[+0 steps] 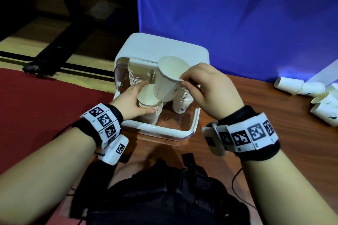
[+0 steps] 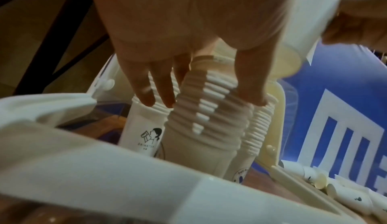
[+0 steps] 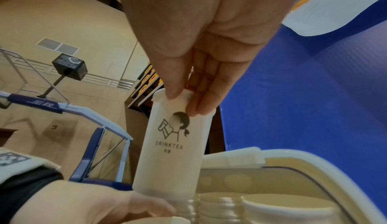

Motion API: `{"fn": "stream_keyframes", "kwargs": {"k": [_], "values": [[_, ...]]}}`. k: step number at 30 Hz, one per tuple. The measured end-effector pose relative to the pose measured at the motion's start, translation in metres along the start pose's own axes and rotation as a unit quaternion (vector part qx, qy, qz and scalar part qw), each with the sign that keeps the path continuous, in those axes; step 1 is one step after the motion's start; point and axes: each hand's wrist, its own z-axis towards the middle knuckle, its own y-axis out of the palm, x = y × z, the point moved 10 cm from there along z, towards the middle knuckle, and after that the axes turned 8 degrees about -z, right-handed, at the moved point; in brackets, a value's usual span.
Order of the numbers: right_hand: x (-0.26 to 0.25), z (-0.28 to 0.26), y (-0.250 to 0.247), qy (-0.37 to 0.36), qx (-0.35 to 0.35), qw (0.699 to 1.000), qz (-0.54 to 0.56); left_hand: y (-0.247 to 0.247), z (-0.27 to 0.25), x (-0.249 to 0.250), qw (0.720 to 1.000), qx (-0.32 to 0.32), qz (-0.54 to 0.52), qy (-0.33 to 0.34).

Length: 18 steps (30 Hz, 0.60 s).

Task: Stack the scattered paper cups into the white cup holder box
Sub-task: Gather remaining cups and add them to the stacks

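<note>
The white cup holder box stands open on the table, its lid tipped back. Several stacks of paper cups fill it. My left hand grips the front stack between thumb and fingers; the left wrist view shows that hand around the ribbed rims. My right hand pinches one white paper cup by its rim. The cup tilts, base down, over the held stack's mouth. In the right wrist view the right hand holds this "DRINKTEA" cup above the box.
Loose paper cups lie on their sides at the table's far right, with more beside them. A black bag sits at the near table edge. A blue backdrop rises behind the box. A red mat covers the floor to the left.
</note>
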Motion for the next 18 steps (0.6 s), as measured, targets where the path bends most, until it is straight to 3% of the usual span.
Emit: {"fn": "stream_keyframes", "kwargs": {"k": [10,18], "values": [[-0.028,0.013,0.074,-0.077,-0.133,0.988,-0.011,0.002,0.003,-0.010,0.997,0.023,-0.080,0.001],[-0.014,0.002,0.129,-0.021,-0.286,0.958,-0.018,0.005,0.004,-0.020,0.996,0.016,-0.085,-0.013]]}}
